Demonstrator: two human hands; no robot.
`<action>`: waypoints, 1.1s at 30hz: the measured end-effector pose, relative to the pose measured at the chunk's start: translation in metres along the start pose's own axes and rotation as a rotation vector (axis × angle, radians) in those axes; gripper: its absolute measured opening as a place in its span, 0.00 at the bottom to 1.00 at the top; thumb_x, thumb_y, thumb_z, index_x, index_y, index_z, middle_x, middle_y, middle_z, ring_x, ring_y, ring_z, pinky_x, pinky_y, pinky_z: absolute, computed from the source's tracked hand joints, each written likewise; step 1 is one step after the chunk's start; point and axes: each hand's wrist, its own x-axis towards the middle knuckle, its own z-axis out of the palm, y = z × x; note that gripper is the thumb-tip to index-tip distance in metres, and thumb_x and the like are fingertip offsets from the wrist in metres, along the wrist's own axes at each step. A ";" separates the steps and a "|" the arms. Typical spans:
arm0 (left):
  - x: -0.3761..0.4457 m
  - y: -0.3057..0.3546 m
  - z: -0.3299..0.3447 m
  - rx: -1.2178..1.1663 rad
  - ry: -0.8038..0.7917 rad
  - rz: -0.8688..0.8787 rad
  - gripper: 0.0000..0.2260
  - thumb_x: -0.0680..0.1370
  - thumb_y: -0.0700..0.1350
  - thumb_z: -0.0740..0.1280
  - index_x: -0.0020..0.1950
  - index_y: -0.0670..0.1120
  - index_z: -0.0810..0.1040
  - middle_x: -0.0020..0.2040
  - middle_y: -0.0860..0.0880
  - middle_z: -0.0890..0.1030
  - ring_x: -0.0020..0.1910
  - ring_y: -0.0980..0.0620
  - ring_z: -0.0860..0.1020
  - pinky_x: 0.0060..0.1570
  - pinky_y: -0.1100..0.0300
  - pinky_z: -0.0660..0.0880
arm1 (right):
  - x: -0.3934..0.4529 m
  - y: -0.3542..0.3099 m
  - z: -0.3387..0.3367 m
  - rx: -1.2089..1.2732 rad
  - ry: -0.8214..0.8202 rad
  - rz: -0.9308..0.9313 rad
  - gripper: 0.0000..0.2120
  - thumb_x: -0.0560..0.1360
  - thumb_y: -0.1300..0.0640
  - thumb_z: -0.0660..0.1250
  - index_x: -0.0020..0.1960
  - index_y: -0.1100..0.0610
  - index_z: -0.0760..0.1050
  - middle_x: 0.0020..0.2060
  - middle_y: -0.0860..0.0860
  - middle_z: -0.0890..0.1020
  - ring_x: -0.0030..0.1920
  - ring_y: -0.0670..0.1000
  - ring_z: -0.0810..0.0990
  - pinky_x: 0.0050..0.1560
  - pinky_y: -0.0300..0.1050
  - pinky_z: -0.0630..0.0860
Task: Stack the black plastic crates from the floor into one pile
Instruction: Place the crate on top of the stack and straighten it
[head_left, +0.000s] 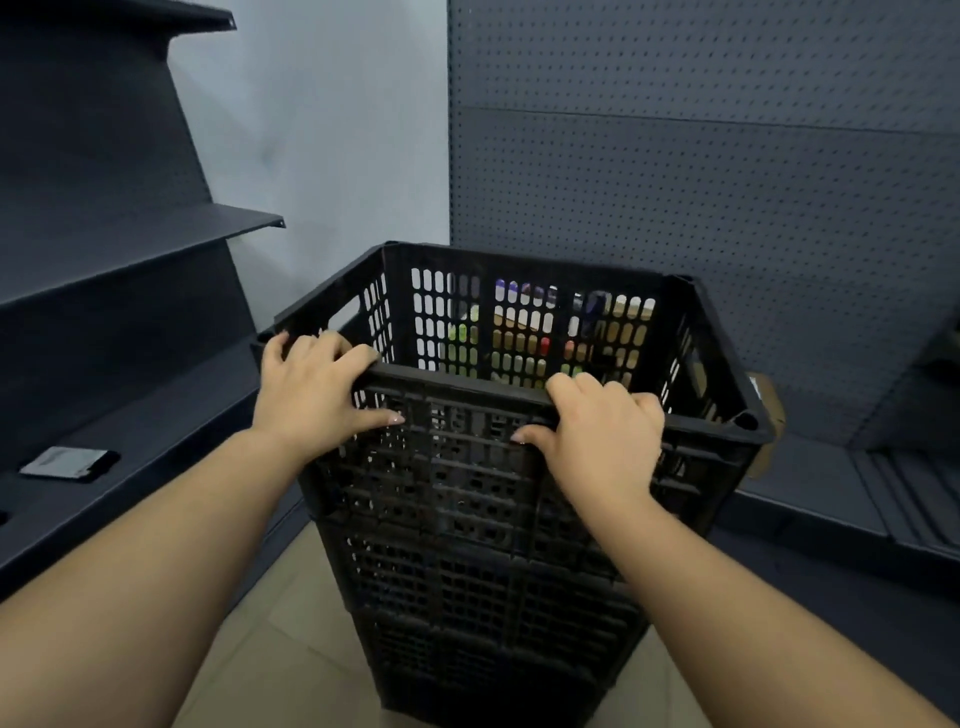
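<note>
A tall pile of black plastic crates (483, 571) stands on the tiled floor in front of me. The top crate (524, 291) is perforated and its inside holds nothing I can see. My left hand (311, 389) grips the near rim at its left corner, fingers curled over the edge and thumb against the outer wall. My right hand (597, 436) grips the same near rim further right, fingers hooked inside and thumb outside. Coloured goods show through the holes of the far wall.
Dark metal shelves (130, 249) rise on the left, with a small dark packet (70, 464) on the lowest shelf. A grey pegboard panel (701, 171) backs the right side above a low shelf (831, 499). A cardboard box (769, 415) sits behind the pile. Beige floor tiles (270, 649) surround it.
</note>
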 end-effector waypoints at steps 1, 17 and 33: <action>0.002 -0.004 0.001 -0.007 -0.007 0.018 0.32 0.63 0.71 0.69 0.60 0.54 0.75 0.52 0.49 0.75 0.56 0.44 0.73 0.67 0.40 0.56 | 0.000 -0.004 0.001 -0.026 0.006 0.016 0.22 0.67 0.33 0.68 0.49 0.49 0.74 0.41 0.46 0.78 0.44 0.53 0.78 0.43 0.48 0.62; 0.045 -0.056 0.028 -0.007 0.018 0.181 0.25 0.64 0.55 0.78 0.58 0.52 0.76 0.50 0.48 0.77 0.51 0.43 0.75 0.59 0.42 0.64 | 0.025 -0.046 0.026 -0.192 0.083 0.114 0.24 0.61 0.33 0.72 0.44 0.51 0.76 0.34 0.47 0.77 0.36 0.53 0.77 0.39 0.47 0.62; 0.067 -0.052 0.051 -0.027 0.087 0.161 0.24 0.65 0.55 0.77 0.57 0.52 0.76 0.50 0.47 0.76 0.52 0.42 0.74 0.60 0.42 0.62 | 0.051 -0.029 0.045 -0.181 0.091 0.083 0.26 0.63 0.31 0.70 0.47 0.52 0.75 0.38 0.48 0.78 0.40 0.55 0.77 0.40 0.49 0.62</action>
